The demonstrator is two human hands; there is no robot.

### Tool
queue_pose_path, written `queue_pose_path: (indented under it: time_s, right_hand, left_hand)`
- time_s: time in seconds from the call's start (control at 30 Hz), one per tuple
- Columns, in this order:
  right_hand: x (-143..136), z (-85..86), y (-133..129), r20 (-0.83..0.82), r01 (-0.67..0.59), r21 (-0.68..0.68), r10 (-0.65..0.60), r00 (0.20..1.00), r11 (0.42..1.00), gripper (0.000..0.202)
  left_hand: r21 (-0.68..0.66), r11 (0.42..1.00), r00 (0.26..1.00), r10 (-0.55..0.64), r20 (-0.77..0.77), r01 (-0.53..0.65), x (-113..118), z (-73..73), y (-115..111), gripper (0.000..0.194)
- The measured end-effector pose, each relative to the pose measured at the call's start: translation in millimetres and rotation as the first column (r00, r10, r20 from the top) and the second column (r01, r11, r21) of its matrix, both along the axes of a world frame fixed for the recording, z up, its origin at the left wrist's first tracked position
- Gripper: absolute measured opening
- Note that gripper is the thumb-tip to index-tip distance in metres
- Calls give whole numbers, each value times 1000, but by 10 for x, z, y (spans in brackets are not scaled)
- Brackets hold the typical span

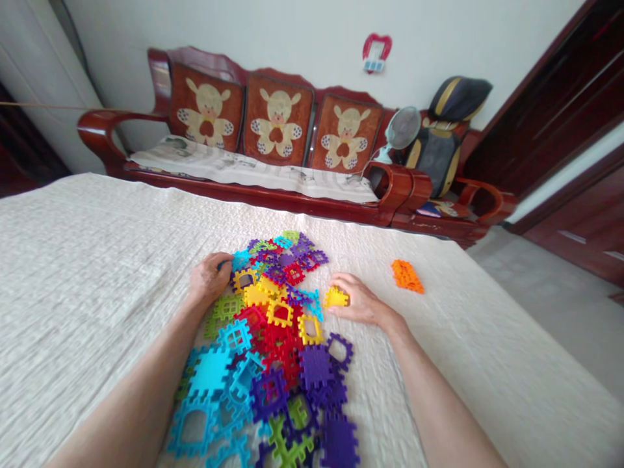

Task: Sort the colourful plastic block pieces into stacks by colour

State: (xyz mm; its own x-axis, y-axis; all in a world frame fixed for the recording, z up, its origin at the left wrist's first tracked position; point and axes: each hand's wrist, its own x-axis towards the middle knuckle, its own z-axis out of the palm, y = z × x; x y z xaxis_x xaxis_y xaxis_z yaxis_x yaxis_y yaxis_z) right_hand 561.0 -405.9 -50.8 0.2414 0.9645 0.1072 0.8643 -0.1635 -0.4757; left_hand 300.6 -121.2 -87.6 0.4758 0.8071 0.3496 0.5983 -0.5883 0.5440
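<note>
Yellow, toothed plastic piece point(336, 298) sits between the fingers of the right hand point(358, 300), the thumb on its near side and the other fingers curled around its far side, just right of a long heap of flat interlocking plastic pieces point(280, 338). The left hand point(208, 276) lies at the heap's left edge, its fingers curled beside a bright blue piece point(240, 260); whether they grip anything I cannot tell. The heap spreads over a cream, textured cloth point(112, 260) from between the hands down toward the wearer, and its pieces overlap at many angles. Purple and red ones mix at the far end, a few yellow ones gather in the middle over red ones, and light blue ones fill the near left. A solid purple square point(316, 367) lies on the near right side, with a purple open frame point(339, 351) at its upper right. Green pieces show at the left edge and at the near end. Well apart, right of the right hand, rests a small orange plastic group point(407, 276). Beyond the cloth stands a reddish-brown wooden sofa point(273, 194) with three brown bear-patterned cushions point(279, 120).
</note>
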Motion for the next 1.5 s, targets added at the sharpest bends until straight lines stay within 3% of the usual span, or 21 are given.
queue_pose_path:
  time_s: [0.13,0.27,0.4,0.47,0.53,0.6,0.67,0.73,0.8,0.9,1.07,1.23,1.37,1.5]
  right_hand:
    - [22,36,8,-11,34,46,-33,999,998,42]
    - [166,27,-37,-130,245,48,-237,963,968,40]
    - [317,-35,-67,-262,460,81,-426,866,884,45]
    - [359,-50,-63,-200,534,203,-499,843,821,42]
    - [368,-43,-53,-80,524,355,-533,842,774,40]
    - [348,-12,-52,16,444,411,-493,870,796,42]
    - [318,45,-73,2,365,335,-388,922,869,51]
    - [303,120,-119,-133,287,196,-265,955,938,64]
    - [321,195,-180,-285,232,86,-200,938,969,65]
    - [400,251,-260,-316,257,44,-231,920,965,55]
    - [465,161,-273,-196,215,-22,-215,957,976,53]
    - [325,113,-194,6,193,-75,-193,981,978,51]
    - [286,120,-170,75,186,-53,-182,980,981,40]
    - [382,32,-184,160,260,73,-269,950,963,46]
  left_hand:
    - [-14,1000,1000,-1,-10,1,2,10,-3,37]
    - [-16,1000,1000,-4,-14,4,-1,30,-12,38]
    - [-6,1000,1000,-5,-9,5,-12,20,-6,37]
    - [3,1000,1000,-7,-4,7,-15,6,4,36]
    - [7,1000,1000,-10,-9,10,-15,-6,14,36]
    - [6,1000,1000,-10,-21,10,-13,-11,21,37]
    - [3,1000,999,-11,-30,11,-13,-10,24,38]
    - [3,1000,999,-15,-34,15,-15,-5,23,39]
    - [5,1000,999,-18,-39,18,-19,2,18,39]
    - [1,1000,999,-7,-53,7,-23,14,7,39]
    - [-1,1000,998,0,-64,0,-18,30,-6,39]
    - [-13,1000,997,3,-81,-4,-16,48,-12,38]
    - [-10,1000,996,13,-91,-14,-19,73,-24,35]
    - [-41,999,994,3,-106,-7,-16,106,-44,35]
